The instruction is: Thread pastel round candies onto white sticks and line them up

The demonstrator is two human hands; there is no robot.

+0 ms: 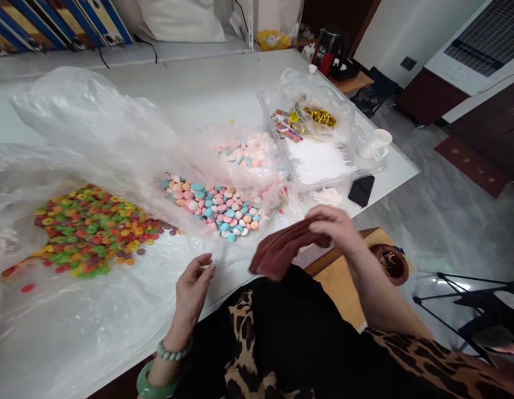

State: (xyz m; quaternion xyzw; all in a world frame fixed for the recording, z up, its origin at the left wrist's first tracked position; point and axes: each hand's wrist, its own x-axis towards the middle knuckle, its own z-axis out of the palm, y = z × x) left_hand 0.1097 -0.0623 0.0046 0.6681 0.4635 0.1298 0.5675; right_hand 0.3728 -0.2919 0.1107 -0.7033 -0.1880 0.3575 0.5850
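Observation:
My right hand (334, 227) is closed on a dark reddish-brown cloth (281, 252), held just off the near edge of the white table (207, 88). My left hand (194, 285) rests at the table's near edge on clear plastic sheeting (94, 127), fingers loosely curled, holding nothing I can see. Beyond it lies a heap of pastel round candies (217, 205) in pink, blue, white and orange. To the left spreads a pile of small multicoloured ring candies (90, 230).
A clear plastic tray (323, 160) with white material, a bag and gold foil stands at the right. A black phone (360, 190), a white cup (379, 141) and crumpled tissue (328, 195) lie near the right edge. A wooden stool (348, 277) and black stand legs (468, 305) are on the floor.

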